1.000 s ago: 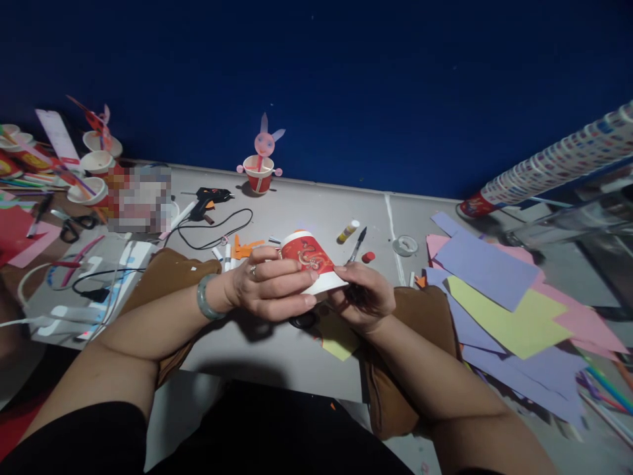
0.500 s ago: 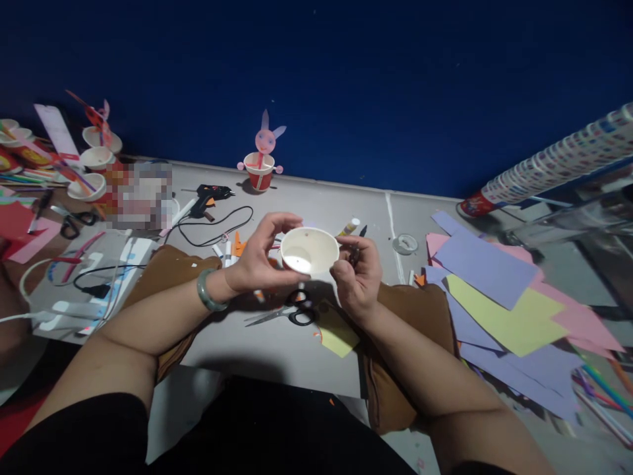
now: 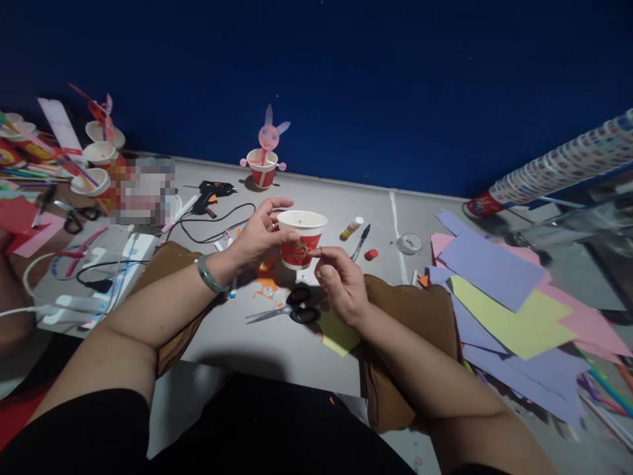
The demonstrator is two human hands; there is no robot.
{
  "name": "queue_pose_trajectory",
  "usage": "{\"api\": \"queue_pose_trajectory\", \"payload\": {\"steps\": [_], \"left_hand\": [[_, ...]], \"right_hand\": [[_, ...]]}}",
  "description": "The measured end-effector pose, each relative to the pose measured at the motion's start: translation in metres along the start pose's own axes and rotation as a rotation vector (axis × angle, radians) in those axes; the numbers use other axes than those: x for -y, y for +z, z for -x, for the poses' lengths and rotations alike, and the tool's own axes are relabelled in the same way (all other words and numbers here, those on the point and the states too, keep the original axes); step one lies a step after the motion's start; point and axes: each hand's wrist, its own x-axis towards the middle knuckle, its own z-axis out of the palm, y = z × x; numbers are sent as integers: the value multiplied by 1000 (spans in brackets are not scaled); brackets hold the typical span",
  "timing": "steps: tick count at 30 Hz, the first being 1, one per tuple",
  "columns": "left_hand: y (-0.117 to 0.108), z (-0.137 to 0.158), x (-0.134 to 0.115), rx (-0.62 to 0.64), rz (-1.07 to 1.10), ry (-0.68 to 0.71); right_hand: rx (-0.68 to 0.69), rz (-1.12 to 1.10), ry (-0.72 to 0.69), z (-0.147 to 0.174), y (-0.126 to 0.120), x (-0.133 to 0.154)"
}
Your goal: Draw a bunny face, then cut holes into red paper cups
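Left hand (image 3: 254,234) grips the cup (image 3: 305,245), thumb across the front and other fingers round the far side, holding it roughly upright above the table (image 3: 222,346). Right hand (image 3: 343,284) is curled, index fingertip at the cup's wall; whether it pinches anything small I cannot tell. Work on this cup looks early: a dark spot inside may be a hole, but no paper parts show on it. The rabbit cup (image 3: 262,177) at the back, with head, ears and pink discs, seems complete. Orange scraps (image 3: 267,285) and scissors (image 3: 287,309) below suggest some cutting is done. How much remains is unclear.
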Motion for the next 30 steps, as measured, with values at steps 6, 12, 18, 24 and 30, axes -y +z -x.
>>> {"api": "queue_pose_trajectory", "payload": {"steps": [6,12,18,24,30], "left_hand": [[-4,-1,3,23,-7,-6],[-2,-1,1,23,-54,-4],[1,0,-2,30,-110,4],[2,-1,0,31,-149,54],[2,-2,0,14,-202,101]], "right_hand": [[39,78,62,-3,2,13],[-1,21,145,-3,5,11],[-4,-26,195,-4,6,10],[-14,-102,253,-7,6,9],[-9,-134,267,-6,7,11]]}}
